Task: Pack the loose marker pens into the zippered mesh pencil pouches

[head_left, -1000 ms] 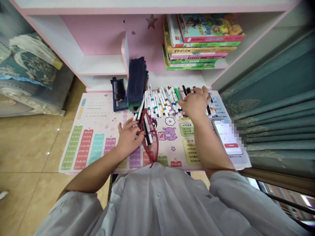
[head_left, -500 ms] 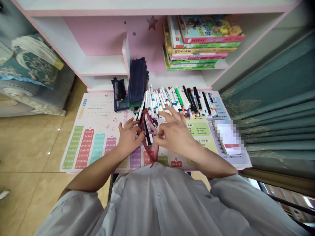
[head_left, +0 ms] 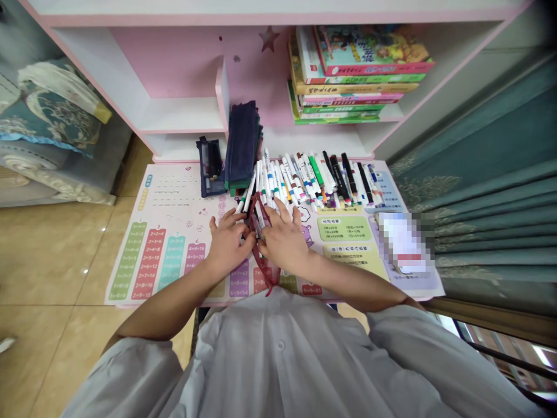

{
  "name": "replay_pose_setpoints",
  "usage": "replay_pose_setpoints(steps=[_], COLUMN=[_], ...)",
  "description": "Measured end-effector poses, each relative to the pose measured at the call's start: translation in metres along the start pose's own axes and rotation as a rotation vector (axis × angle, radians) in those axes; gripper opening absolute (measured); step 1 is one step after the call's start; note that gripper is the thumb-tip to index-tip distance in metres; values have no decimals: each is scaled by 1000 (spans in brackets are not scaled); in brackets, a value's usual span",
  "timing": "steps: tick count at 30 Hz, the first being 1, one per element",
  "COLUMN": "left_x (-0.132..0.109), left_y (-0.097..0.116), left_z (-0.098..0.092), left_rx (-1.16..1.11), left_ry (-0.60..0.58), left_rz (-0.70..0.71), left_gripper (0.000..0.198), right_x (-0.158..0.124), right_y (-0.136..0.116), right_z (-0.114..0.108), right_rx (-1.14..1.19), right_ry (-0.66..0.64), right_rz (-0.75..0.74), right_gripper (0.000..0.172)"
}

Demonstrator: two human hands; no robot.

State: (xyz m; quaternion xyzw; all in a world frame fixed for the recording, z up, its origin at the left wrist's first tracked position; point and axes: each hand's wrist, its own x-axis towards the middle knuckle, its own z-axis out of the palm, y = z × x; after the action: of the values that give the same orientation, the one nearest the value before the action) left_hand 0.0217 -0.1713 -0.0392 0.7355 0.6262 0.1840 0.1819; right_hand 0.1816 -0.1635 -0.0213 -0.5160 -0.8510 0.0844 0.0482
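Observation:
A translucent red zip pouch lies on the pink desk mat, with several markers sticking out of its mouth. My left hand grips the pouch's left edge. Over the pouch's mouth rests my right hand, fingers spread and touching the pouch and the markers in it. Much of the mouth is hidden under both hands. Just beyond them, a loose row of white-bodied markers with coloured caps lies across the mat.
A navy fabric pouch and a small dark case stand left of the markers. A phone with a pixelated screen lies at the mat's right. Stacked books fill the pink shelf beyond.
My right hand has moved left from the markers, through the pouch's right side, and now lies flat over its mouth. My left hand has stayed on the pouch.

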Motion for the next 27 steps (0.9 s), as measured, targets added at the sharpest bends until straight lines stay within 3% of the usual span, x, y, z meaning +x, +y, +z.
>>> replay_pose_setpoints(steps=[7, 10, 15, 18, 22, 27], left_x=[0, 0, 0, -1, -1, 0], left_y=[-4, -4, -4, -6, -6, -5], left_z=[3, 3, 3, 4, 6, 7], left_rx=[1, -9, -14, -25, -43, -55], left_ry=[13, 20, 6, 8, 7, 24], left_rz=[15, 21, 8, 16, 35, 51], left_gripper=[19, 19, 20, 19, 19, 19], right_x=[4, 9, 28, 40, 50, 55], right_y=[1, 11, 56, 91, 123, 131], right_z=[9, 0, -18, -21, -14, -4], right_rx=[3, 64, 55, 13, -28, -84], right_ry=[-1, 79, 381, 471, 431, 364], right_rz=[4, 2, 219, 385, 511, 546], right_gripper=[24, 22, 22, 22, 31, 40])
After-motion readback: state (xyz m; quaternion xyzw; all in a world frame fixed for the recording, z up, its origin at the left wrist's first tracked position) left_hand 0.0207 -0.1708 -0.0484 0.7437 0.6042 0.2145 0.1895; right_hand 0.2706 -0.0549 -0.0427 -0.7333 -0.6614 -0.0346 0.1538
